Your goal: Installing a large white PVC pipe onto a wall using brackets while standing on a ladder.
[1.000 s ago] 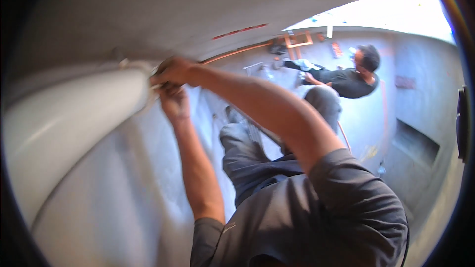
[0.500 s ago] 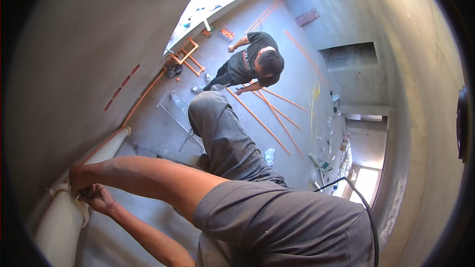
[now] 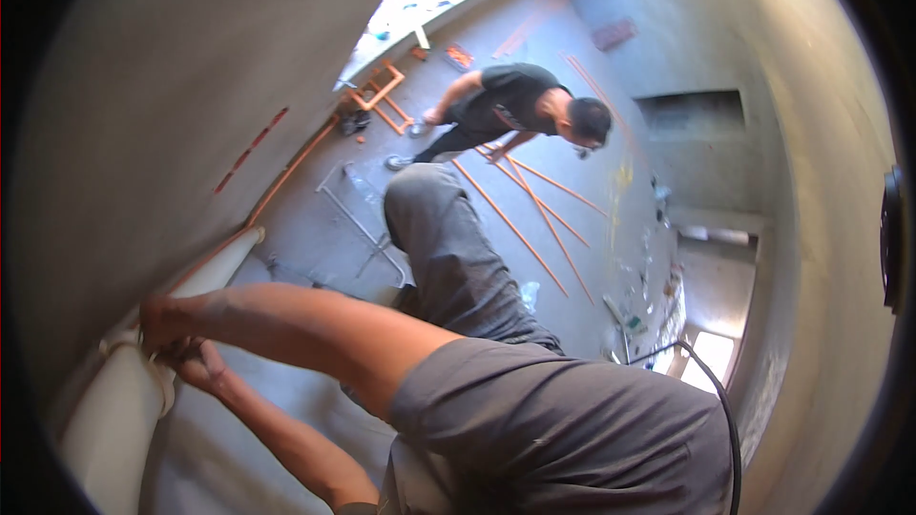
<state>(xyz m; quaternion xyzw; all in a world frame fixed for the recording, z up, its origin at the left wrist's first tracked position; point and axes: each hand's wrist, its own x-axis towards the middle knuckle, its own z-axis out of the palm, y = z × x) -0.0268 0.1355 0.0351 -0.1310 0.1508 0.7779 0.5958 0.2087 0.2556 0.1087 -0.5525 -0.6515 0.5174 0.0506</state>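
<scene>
A thick cream-white pipe point(image 3: 116, 420) runs along the foot of the wall at the left. Around it sits a pale ring-like clamp or collar point(image 3: 166, 391). Both of my hands are drawn together at this ring, against the pipe. My right hand point(image 3: 164, 319) reaches over from above with its fingers curled down; most of them are hidden. From below comes my left hand point(image 3: 198, 365), fingers bent and pinched close to the ring. Whatever small piece lies between the fingers is too hidden and blurred to name.
A co-worker point(image 3: 520, 100) in dark clothes bends forward beyond my knee. Orange pipes point(image 3: 515, 229) lie crossed on the floor. An orange pipe frame point(image 3: 380, 95) stands by the wall, and a grey metal frame point(image 3: 358, 215) lies nearer. A black cable point(image 3: 711, 372) loops at my right.
The co-worker has leaned further forward and to the right. My view has shifted slightly, so the scene sits a little further right. Both my hands stay at the ring on the pipe.
</scene>
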